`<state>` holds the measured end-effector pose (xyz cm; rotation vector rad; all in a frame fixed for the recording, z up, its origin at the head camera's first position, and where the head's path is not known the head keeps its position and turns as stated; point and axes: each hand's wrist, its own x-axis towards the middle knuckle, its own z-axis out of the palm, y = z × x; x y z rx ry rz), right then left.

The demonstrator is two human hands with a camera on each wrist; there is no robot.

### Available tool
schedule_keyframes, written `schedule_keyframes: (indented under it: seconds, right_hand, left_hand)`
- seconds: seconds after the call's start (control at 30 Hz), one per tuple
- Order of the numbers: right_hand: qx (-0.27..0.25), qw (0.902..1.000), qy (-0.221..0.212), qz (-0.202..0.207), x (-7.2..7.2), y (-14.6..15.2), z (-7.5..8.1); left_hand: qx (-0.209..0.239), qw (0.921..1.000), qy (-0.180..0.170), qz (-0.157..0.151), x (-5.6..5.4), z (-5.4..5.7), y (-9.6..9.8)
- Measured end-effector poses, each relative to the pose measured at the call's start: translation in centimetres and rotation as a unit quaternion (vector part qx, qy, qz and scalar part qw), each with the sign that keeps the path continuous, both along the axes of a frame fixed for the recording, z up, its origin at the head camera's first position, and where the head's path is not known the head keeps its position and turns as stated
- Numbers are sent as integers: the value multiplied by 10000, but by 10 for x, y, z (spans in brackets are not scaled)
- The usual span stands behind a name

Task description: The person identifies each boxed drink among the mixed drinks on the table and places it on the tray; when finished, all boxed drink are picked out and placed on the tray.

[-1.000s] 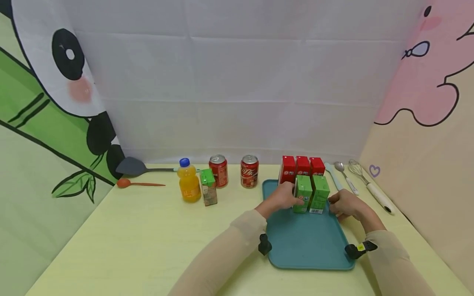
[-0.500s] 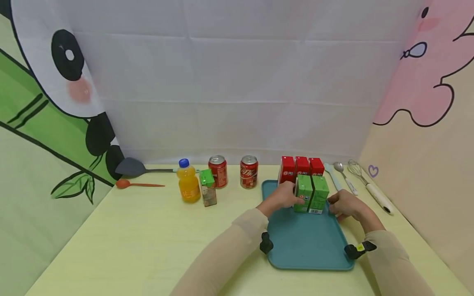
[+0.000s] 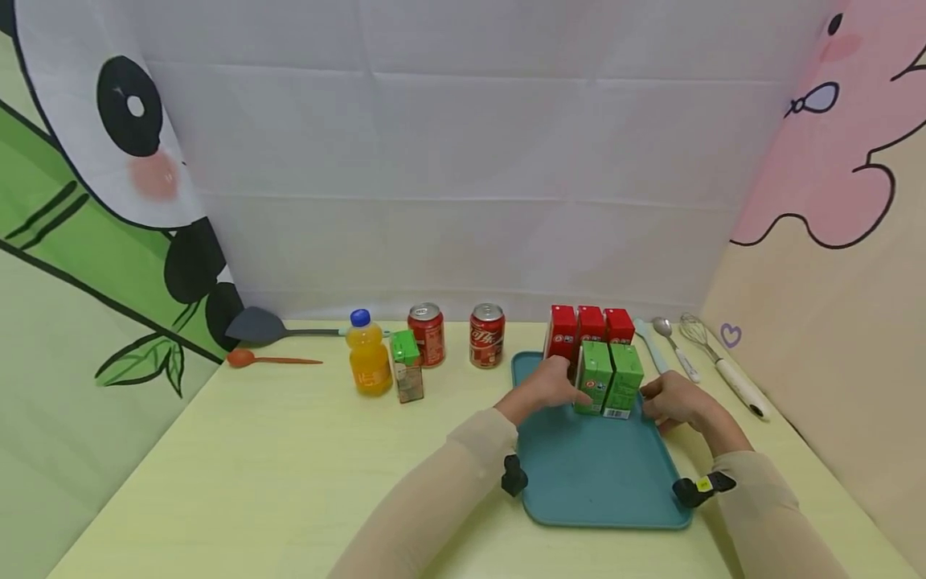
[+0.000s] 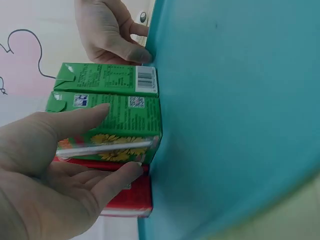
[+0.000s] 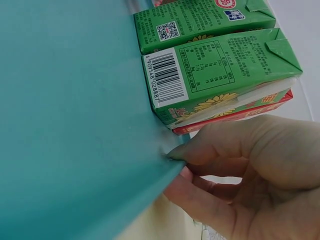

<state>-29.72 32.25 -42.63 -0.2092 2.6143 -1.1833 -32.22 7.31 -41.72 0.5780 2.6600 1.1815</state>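
Note:
Two green drink cartons, the left one and the right one, stand upright side by side on a teal tray. Behind them is a row of three red cartons. My left hand is at the left green carton, its thumb and fingers nearly straight around the near left side; whether they touch it is hard to tell. At the tray's right rim, my right hand pinches the edge between thumb and fingers, just beside the right green carton.
Left of the tray stand two red cans, an orange juice bottle and another green-topped carton. A spatula and an orange spoon lie farther left. On the right lie a whisk, a metal spoon and a pale blue utensil.
The left green carton has moved slightly right, narrowing the gap to its neighbour. My left hand has then drawn back a little to the left. My right hand has stayed at the rim.

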Motion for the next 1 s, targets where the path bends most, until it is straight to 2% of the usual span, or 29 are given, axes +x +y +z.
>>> schedule_keyframes:
  seconds: [0.2, 0.27, 0.4, 0.47, 0.63, 0.9, 1.0]
  right_hand:
    - [22, 10000, -12, 4, -2, -2, 1]
    - [11, 10000, -4, 26, -2, -2, 1]
    - [-10, 10000, -58, 8, -2, -2, 0]
    - [-10, 10000, -80, -1, -2, -2, -1]
    - [-19, 10000, -79, -15, -1, 0, 0]
    - [12, 10000, -56, -7, -2, 1, 3]
    - [3, 9999, -100, -21, -2, 0, 1]
  left_hand:
    - [-129, 9989, 143, -435, 8, 11, -23]
    - [-3, 9979, 217, -606, 12, 14, -32]
    - [366, 9963, 403, -666, 19, 15, -58]
    - [522, 9954, 527, -600, 23, 16, -72]
    - [609, 9914, 1122, -270, 28, 25, -107]
    - [536, 9759, 2056, 507, 24, 47, -161]
    - [326, 9732, 2211, 542, 22, 52, -178]
